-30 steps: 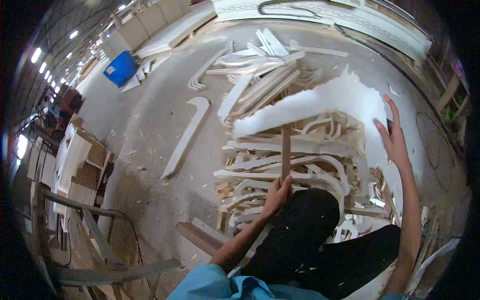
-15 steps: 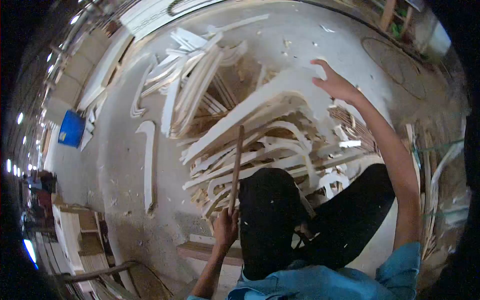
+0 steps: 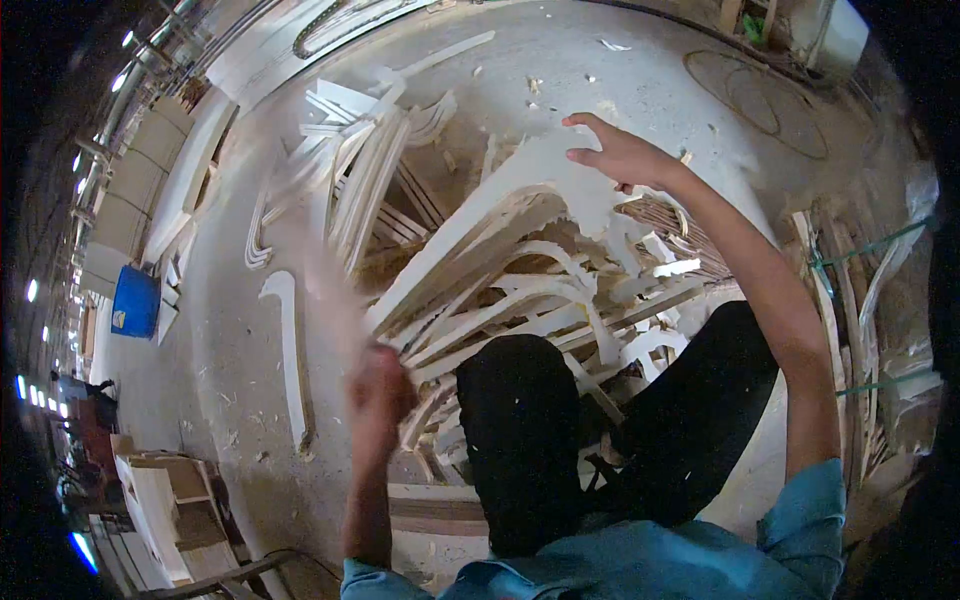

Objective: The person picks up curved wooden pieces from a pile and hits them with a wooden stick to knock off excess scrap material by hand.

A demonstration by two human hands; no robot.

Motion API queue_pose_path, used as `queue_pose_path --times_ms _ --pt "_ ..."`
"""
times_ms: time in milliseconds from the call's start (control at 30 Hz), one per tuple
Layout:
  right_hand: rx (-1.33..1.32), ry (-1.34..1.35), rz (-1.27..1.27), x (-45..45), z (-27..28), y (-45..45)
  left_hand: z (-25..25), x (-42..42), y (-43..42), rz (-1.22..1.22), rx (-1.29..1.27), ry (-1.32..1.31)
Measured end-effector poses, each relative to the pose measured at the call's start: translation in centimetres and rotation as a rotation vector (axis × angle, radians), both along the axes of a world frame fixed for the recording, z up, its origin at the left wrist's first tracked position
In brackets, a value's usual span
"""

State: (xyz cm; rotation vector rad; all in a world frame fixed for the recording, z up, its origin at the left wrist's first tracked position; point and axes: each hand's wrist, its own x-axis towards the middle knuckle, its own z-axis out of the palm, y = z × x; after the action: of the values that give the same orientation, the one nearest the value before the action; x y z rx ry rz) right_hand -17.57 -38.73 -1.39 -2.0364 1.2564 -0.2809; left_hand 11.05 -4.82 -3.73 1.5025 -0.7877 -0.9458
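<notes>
The left hand (image 3: 380,390) is closed around a stick (image 3: 335,285), both blurred, the stick slanting toward the far left. The right hand (image 3: 625,158) is spread, thumb and fingers apart, at the far right corner of a broad white piece (image 3: 480,215); whether it touches is hard to tell. This piece lies on a pile of curved wooden pieces (image 3: 535,300), just beyond the knees in black trousers (image 3: 520,430). Thin strips (image 3: 685,235) lie right of the pile. Left of it, one hooked piece (image 3: 291,350) lies on the floor (image 3: 230,350); a blue bin (image 3: 136,303) is farther left.
</notes>
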Motion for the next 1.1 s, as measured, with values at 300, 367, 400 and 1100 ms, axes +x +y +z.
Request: queue_pose_path --times_ms 300,367,400,1100 --pt "-0.304 -0.241 0.183 0.5 -2.0 -1.0 -15.4 -0.7 -0.4 -0.203 -0.082 -0.434" --pt "-0.383 -0.234 0.209 0.9 -2.8 -1.3 -11.8 -3.7 1.5 -0.372 -0.049 -0.521" --pt "-0.287 -0.132 0.189 0.9 -0.7 0.3 -10.4 -3.4 1.5 -0.344 -0.062 -0.482" --pt "-0.222 -0.397 0.196 2.5 0.1 2.5 0.0 2.0 5.9 0.006 -0.48 0.448"
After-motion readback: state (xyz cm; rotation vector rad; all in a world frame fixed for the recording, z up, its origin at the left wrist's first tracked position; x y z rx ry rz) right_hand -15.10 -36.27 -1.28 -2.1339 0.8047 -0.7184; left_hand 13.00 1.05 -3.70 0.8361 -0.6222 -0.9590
